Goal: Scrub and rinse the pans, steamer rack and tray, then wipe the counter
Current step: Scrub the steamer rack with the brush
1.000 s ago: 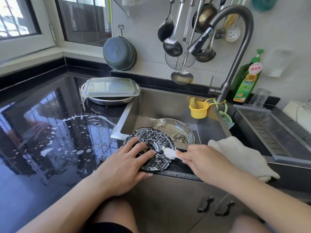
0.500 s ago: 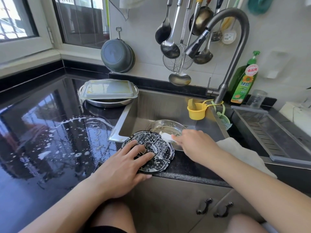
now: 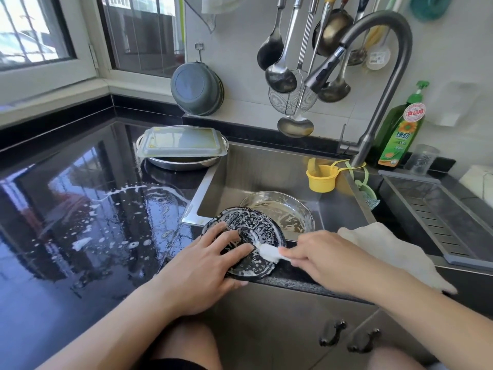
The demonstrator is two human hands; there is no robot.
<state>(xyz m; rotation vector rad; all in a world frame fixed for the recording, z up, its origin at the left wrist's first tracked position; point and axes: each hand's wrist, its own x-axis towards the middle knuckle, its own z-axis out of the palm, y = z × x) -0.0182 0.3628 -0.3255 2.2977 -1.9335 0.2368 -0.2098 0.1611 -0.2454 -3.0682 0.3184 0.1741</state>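
A round black steamer rack (image 3: 254,228), covered in white suds, lies on the sink's front corner. My left hand (image 3: 205,265) presses on it with spread fingers, thumb curled under its near edge. My right hand (image 3: 328,259) grips a small white brush (image 3: 268,252) whose soapy head touches the rack's middle. A sudsy glass pan (image 3: 286,212) sits in the sink (image 3: 266,172) just behind the rack. A rectangular tray (image 3: 181,142) lies upside down on a round metal pan (image 3: 184,162) on the counter at the sink's back left.
The black counter (image 3: 80,222) left of the sink is wet with foam splashes. A white cloth (image 3: 386,249) lies on the sink's front right edge, a drain rack (image 3: 440,209) beyond it. Faucet (image 3: 373,76), yellow cup (image 3: 321,177), soap bottle (image 3: 400,134), hanging ladles above.
My right hand swung the brush away over the rack's far edge, then pulled it back toward me onto the rack's middle. My left hand stayed on the rack.
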